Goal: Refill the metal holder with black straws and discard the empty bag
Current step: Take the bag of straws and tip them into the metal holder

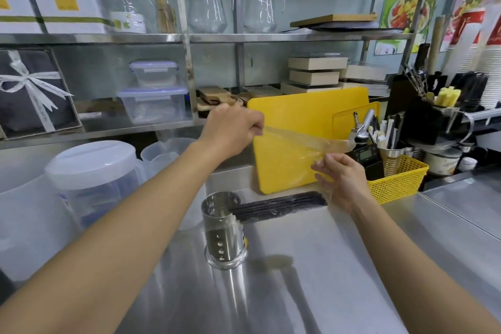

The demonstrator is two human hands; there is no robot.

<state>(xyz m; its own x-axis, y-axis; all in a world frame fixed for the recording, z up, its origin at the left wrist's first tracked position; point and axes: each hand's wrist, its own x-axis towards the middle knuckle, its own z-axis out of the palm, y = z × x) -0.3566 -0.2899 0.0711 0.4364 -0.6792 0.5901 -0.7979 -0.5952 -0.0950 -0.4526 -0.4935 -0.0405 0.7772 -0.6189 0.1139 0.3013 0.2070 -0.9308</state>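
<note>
Both hands' fingers (257,127) pinch a clear, stretched bag (295,144) holding black straws (279,205).

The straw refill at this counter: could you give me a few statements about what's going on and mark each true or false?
1. Both hands hold the clear plastic bag. True: the left hand pinches one end, the right hand the other.
2. The metal holder lies on its side. False: it stands upright on the steel counter.
3. The black straws stand in the holder. False: they lie flat on the counter, beside the holder.
4. A yellow cutting board leans behind the bag. True.
5. The yellow basket sits left of the holder. False: it sits to the right.
</note>
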